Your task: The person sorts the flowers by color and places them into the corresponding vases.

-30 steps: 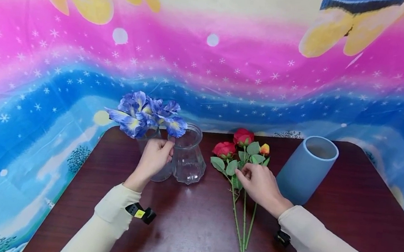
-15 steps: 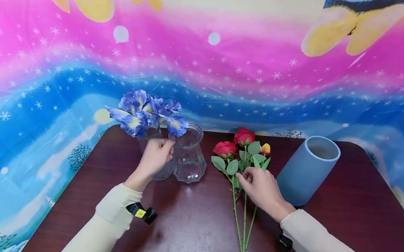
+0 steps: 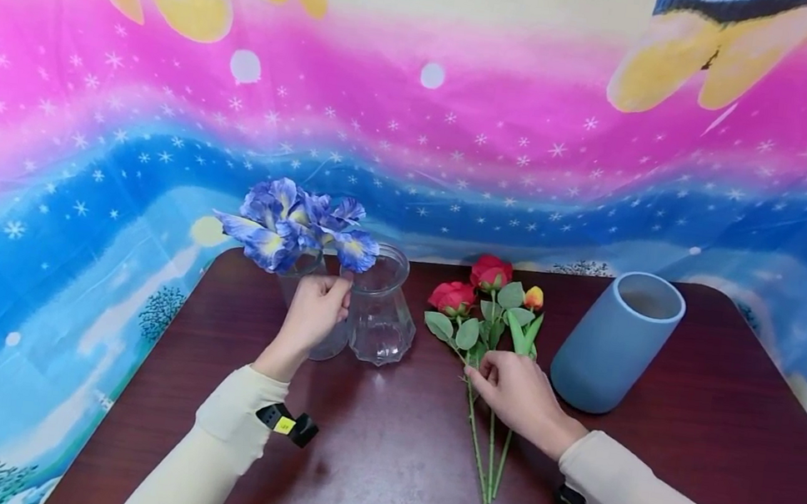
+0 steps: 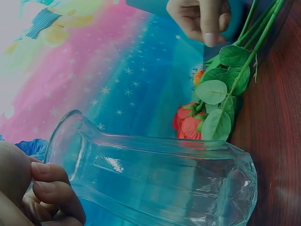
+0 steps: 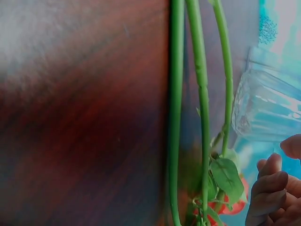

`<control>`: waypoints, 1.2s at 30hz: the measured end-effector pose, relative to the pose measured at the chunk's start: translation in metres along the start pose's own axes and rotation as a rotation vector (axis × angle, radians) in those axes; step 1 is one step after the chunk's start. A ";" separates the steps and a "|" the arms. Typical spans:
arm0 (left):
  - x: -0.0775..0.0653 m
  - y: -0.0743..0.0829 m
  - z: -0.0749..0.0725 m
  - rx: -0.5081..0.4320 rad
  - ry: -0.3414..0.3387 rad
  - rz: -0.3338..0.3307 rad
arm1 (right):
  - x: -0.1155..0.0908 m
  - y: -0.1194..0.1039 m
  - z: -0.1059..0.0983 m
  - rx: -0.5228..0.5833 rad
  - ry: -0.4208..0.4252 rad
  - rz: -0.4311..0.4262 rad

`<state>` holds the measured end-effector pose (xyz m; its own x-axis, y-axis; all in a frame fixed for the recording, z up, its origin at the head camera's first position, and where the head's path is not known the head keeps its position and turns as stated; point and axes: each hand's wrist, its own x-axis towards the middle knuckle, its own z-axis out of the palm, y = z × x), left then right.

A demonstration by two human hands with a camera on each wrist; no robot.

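Observation:
Several blue-purple irises (image 3: 301,227) stand in a glass vase (image 3: 327,348) at the left of the table. My left hand (image 3: 313,312) is in front of that vase, just under the blossoms. Its thumb and curled fingers pinch an iris at the stem, and the hand hides most of the vase. Two red roses (image 3: 452,298) and an orange-yellow tulip (image 3: 534,298) lie on the table with green stems (image 3: 477,450) toward me. My right hand (image 3: 519,388) hovers over their upper stems, fingers loosely bent. In the right wrist view its thumb and fingers (image 5: 268,193) are apart with nothing between them.
A wide-necked, faceted glass vase (image 3: 384,317) stands close to the right of the iris vase. At the right is a tall blue-grey vase (image 3: 599,352). Dark wooden table (image 3: 378,459) lies beneath everything; a colourful printed cloth (image 3: 417,144) hangs behind it.
My right hand has slid slightly down toward the stems, uncovering more tulip leaf. My left hand keeps its place by the irises; the whole view shifts a little.

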<state>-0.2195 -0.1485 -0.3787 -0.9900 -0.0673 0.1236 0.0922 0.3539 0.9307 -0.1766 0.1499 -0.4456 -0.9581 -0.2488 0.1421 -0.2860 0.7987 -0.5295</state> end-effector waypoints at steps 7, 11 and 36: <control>0.000 0.000 0.000 -0.005 0.003 0.000 | -0.007 0.000 0.009 -0.031 -0.029 -0.020; 0.000 0.000 0.000 0.004 0.005 -0.008 | -0.010 0.001 0.013 -0.055 -0.049 -0.018; -0.001 0.001 0.000 -0.011 -0.003 -0.018 | -0.011 0.004 0.025 -0.057 -0.132 0.021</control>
<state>-0.2186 -0.1482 -0.3778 -0.9918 -0.0711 0.1060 0.0755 0.3424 0.9365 -0.1668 0.1419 -0.4699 -0.9541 -0.2988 0.0181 -0.2701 0.8332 -0.4825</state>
